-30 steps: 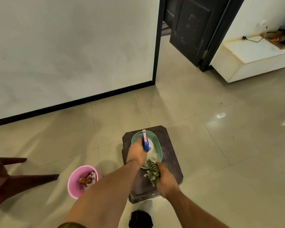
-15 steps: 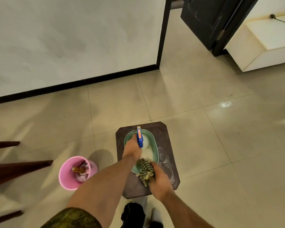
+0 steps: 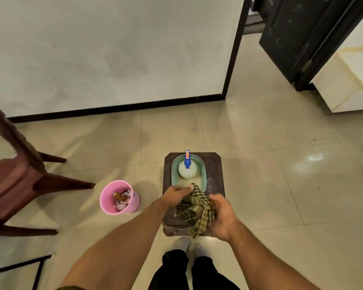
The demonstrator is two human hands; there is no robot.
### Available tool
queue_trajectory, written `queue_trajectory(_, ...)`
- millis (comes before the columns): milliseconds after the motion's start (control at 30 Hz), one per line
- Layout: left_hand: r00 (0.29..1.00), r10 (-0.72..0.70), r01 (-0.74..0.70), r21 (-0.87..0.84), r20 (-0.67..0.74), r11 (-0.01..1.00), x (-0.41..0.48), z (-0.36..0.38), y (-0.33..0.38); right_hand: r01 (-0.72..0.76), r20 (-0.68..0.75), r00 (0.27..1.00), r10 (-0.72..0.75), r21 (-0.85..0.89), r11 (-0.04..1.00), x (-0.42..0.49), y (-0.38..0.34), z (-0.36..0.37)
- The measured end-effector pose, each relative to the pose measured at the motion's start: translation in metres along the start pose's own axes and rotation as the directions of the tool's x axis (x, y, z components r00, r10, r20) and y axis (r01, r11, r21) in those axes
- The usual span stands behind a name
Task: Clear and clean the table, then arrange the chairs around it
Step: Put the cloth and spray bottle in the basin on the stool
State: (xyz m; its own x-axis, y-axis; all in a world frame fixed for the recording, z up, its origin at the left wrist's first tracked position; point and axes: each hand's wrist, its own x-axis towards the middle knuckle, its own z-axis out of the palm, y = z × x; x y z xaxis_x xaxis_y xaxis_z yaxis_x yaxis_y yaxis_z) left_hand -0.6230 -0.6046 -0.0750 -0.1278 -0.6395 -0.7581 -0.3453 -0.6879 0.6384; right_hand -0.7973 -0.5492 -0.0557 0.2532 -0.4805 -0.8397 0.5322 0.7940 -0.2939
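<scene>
A small dark brown stool (image 3: pixel 217 172) stands on the tiled floor in front of me. On it sits a green oval basket (image 3: pixel 203 178) holding a white spray bottle (image 3: pixel 188 171) with a blue head. A green checked cloth (image 3: pixel 196 208) hangs between my hands over the stool's near edge. My left hand (image 3: pixel 176 195) pinches its upper corner by the basket. My right hand (image 3: pixel 222 216) grips the bunched lower part.
A pink bin (image 3: pixel 118 197) with wrappers stands on the floor left of the stool. A dark red wooden chair (image 3: pixel 15 176) fills the left side. A dark door (image 3: pixel 302 36) and a white cabinet (image 3: pixel 348 84) are at the far right. My feet (image 3: pixel 189 244) are just below the stool.
My left hand let go of the spray bottle, which now stands in the basket, and took hold of the cloth. The cloth has been lifted and spread between both hands.
</scene>
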Motion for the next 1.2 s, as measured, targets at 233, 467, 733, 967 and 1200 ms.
queue_trajectory(233,0.938,0.337,-0.292,0.335,-0.084,0.896,-0.048,-0.005,0.008,0.218,-0.026,0.970,-0.242,-0.349,0.911,-0.011,-0.003,0.014)
queue_trajectory(467,0.866,0.455,-0.312,0.490,-0.205,0.814,-0.068,-0.003,0.022,0.439,0.074,0.827,-0.557,-0.703,0.559,-0.010,-0.007,0.021)
queue_trajectory(733,0.884,0.434,-0.361,0.336,-0.173,0.870,-0.084,0.004,0.046,0.465,0.104,0.825,-0.556,-0.683,0.563,-0.011,-0.021,0.026)
queue_trajectory(967,0.909,0.387,-0.387,0.658,0.154,0.646,-0.102,-0.005,0.073,0.588,0.526,0.771,-0.360,-0.805,0.083,-0.015,-0.039,0.037)
queue_trajectory(1200,0.937,0.323,-0.249,0.902,0.132,0.354,-0.119,-0.039,0.068,0.357,0.532,0.830,-0.170,-0.740,-0.570,-0.016,-0.064,0.022)
